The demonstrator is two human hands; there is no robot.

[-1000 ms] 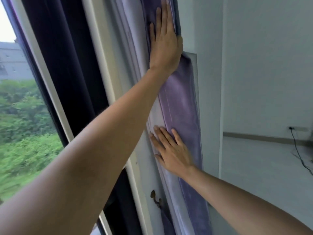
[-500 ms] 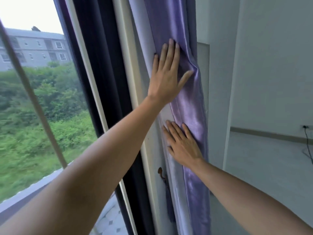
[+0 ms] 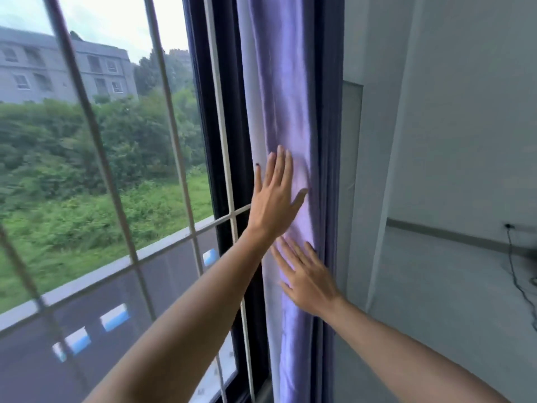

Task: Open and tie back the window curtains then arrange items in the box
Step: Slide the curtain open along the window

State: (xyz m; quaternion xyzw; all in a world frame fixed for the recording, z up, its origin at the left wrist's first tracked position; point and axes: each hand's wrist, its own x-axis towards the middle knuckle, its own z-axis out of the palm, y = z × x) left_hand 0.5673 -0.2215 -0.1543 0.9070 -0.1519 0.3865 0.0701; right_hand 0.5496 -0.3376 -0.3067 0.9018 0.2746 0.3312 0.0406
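Observation:
A shiny purple curtain [image 3: 286, 91] hangs gathered in a narrow column at the right side of the window, next to the wall. My left hand [image 3: 274, 196] lies flat on it with straight fingers pointing up. Just below, my right hand [image 3: 306, 279] also presses flat against the folds, fingers spread. A darker curtain edge [image 3: 329, 141] runs down the right side of the bunch. No box is in view.
The dark window frame [image 3: 232, 117] and white window bars [image 3: 174, 135] stand to the left, with greenery, a road and a grey building outside. A pale wall [image 3: 453, 126] fills the right, with a socket and black cable [image 3: 511, 251] low down.
My left hand has slid down the curtain toward my right hand. The view has shifted left, showing more of the window and its bars.

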